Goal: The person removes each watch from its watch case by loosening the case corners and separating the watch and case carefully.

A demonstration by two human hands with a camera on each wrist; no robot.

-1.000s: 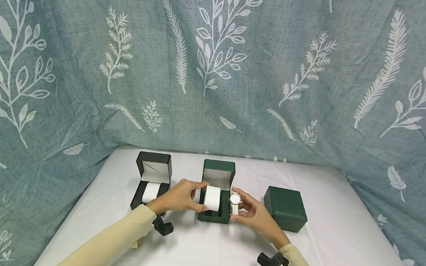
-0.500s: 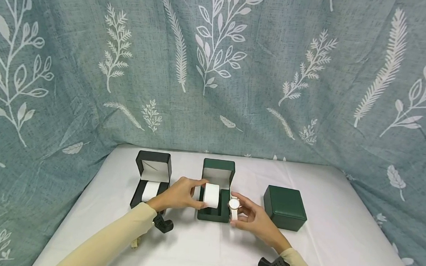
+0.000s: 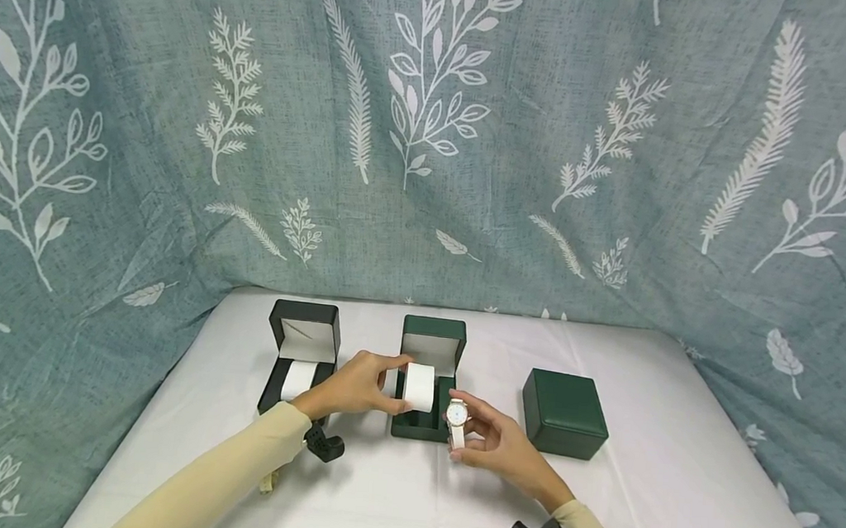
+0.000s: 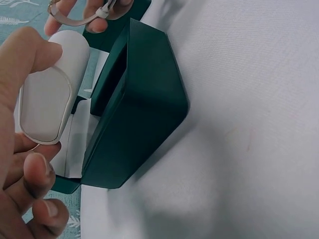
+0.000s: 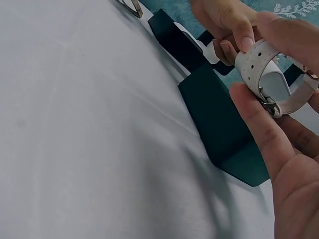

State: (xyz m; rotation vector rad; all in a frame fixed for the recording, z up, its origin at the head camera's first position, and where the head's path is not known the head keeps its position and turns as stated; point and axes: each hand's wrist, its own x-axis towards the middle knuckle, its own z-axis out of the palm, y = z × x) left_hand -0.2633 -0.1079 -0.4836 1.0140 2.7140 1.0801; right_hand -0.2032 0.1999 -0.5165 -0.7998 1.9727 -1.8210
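Watch [image 3: 457, 422] sits pinched in my right hand [image 3: 501, 448] just front-right of the cushion [image 3: 419, 385], which my left hand [image 3: 354, 387] grips above the open green box [image 3: 426, 420]; strap loop faces cushion's end.

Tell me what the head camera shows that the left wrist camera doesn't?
Only the head view shows the closed green box, the open black box, the watch face and the leaf-print cloth. Only the left wrist view shows the cushion's flat end up close. Both show the left hand gripping the white cushion at the open green box, and the right hand holding the watch.
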